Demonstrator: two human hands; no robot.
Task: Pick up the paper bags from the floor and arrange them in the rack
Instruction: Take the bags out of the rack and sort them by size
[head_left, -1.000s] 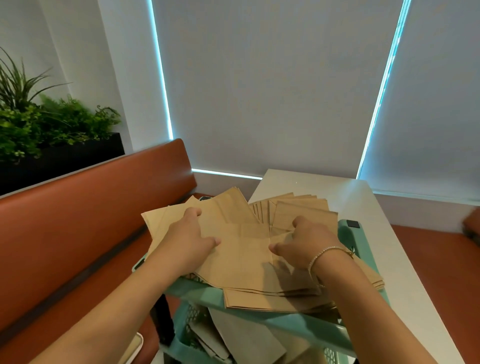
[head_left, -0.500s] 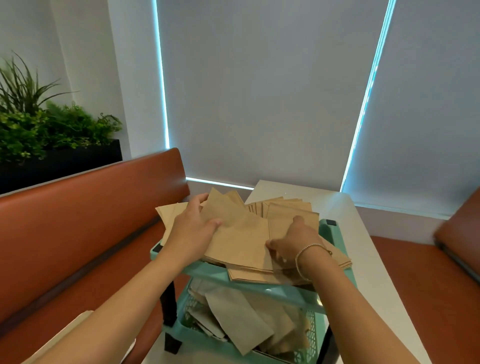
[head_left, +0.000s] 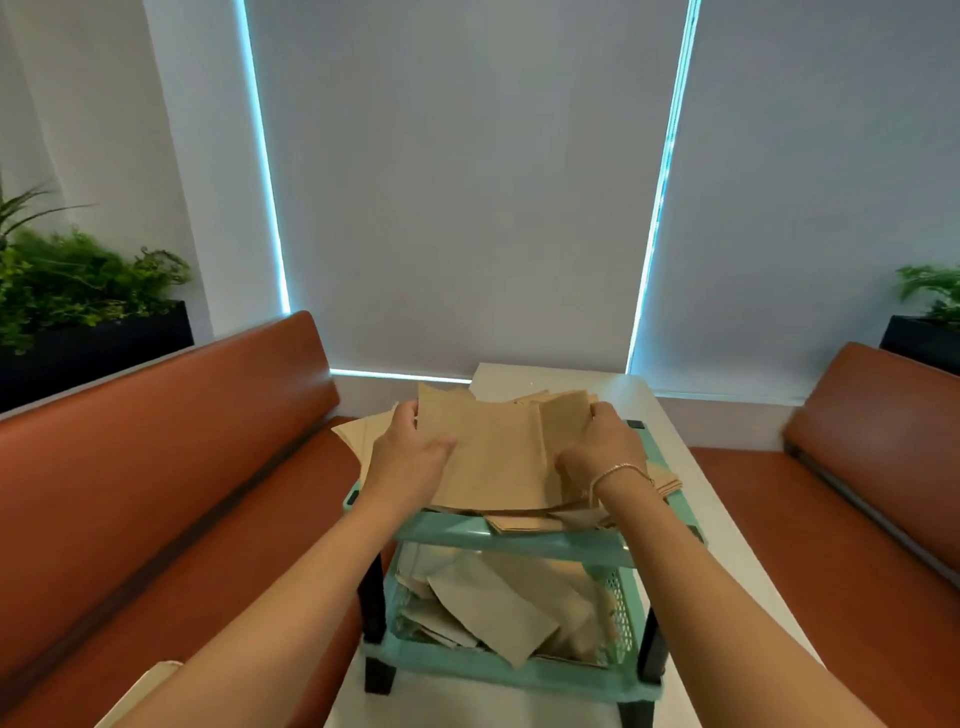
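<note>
Where the teal rack stood at lower centre of the frame, a stack of paper bags lay on its top shelf. Left hand gripped the stack's left edge, thumb on top; right hand (bracelet at wrist) curled round the right edge. More bags filled the lower shelf.

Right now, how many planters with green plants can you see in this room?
2. One planter sits behind the left bench's backrest; the other planter sits behind the right bench, cut off by the frame edge. Others may lie outside the view.
</note>
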